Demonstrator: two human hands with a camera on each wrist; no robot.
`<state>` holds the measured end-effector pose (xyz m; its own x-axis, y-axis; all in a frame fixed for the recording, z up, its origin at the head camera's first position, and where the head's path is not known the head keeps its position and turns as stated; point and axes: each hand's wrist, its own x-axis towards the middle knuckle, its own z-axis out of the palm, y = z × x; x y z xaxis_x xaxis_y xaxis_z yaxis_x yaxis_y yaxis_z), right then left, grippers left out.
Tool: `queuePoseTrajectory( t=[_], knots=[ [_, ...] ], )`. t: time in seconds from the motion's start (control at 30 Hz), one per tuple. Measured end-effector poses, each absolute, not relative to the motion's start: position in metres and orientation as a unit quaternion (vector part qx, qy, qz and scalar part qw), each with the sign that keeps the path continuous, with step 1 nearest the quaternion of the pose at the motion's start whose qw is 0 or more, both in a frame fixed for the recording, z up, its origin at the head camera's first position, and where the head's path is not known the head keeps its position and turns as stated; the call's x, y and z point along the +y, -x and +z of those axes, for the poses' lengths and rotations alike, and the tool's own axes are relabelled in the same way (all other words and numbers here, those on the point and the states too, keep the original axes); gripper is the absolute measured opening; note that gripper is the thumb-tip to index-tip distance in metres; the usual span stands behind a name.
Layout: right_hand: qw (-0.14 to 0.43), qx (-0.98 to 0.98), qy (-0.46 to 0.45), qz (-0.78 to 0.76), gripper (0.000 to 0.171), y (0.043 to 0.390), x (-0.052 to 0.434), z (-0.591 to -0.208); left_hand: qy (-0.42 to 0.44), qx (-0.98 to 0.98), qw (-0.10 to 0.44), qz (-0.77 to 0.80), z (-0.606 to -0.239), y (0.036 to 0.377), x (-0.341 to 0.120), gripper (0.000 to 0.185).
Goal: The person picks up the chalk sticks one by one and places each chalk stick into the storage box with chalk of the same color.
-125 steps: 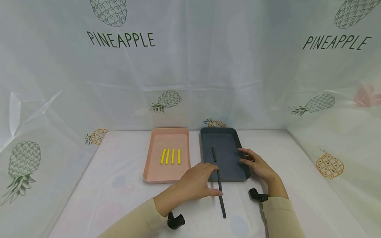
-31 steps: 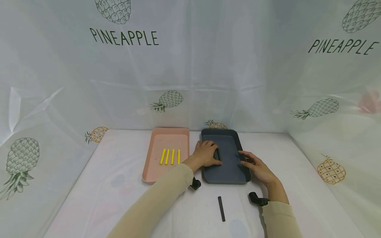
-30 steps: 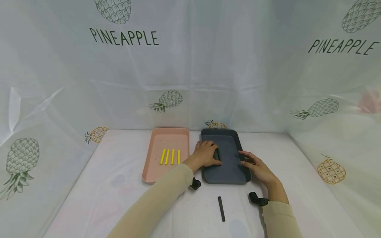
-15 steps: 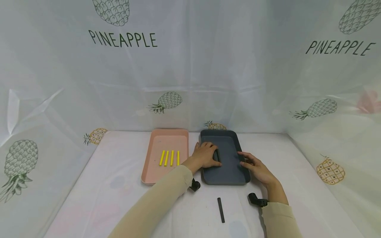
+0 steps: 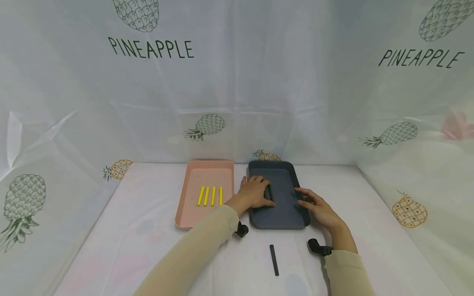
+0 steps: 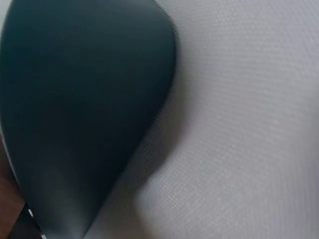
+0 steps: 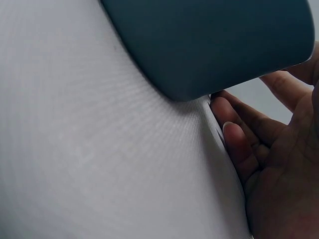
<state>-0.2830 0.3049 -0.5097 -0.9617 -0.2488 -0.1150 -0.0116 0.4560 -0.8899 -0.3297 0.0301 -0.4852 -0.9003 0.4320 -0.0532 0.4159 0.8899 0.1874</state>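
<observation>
In the head view my left hand [image 5: 254, 193] reaches into the dark grey tray [image 5: 285, 213]. It holds a short black stick [image 5: 270, 192] by the ends, between fingertips and thumb. A dark strip beside that stick, partly hidden by the hand, looks like a second black stick. My right hand [image 5: 322, 209] holds the tray's right rim, index finger and thumb over the edge. In the right wrist view its other fingers [image 7: 239, 144] are bent against the outside, low by the tablecloth. Another black stick [image 5: 274, 260] lies on the cloth in front of the tray.
Left of the dark tray stands a pink tray [image 5: 181, 220], with several yellow sticks [image 5: 213, 196] side by side in it. My left forearm passes over its front right corner. A white cloth [image 5: 122, 246] covers the table, and a pineapple-print curtain [image 5: 237, 82] hangs behind.
Since the oldest frame, my left hand has carried a black stick from the tray's front edge into the dark tray, beside the one there. Over the last second both hands have stayed almost still.
</observation>
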Motion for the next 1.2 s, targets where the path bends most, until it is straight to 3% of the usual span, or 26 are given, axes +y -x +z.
queuePoseTrajectory(
  t=[0.83, 1.2],
  knots=[
    [0.113, 0.844, 0.082, -0.517, 0.056, 0.283, 0.305, -0.507, -0.261, 0.959, 0.003, 0.11, -0.469, 0.299, 0.014, 0.079],
    [0.111, 0.844, 0.078, -0.519, 0.055, 0.285, 0.306, -0.512, -0.276, 0.951, 0.01, 0.139, -0.464, 0.279, 0.007, 0.073]
  ],
)
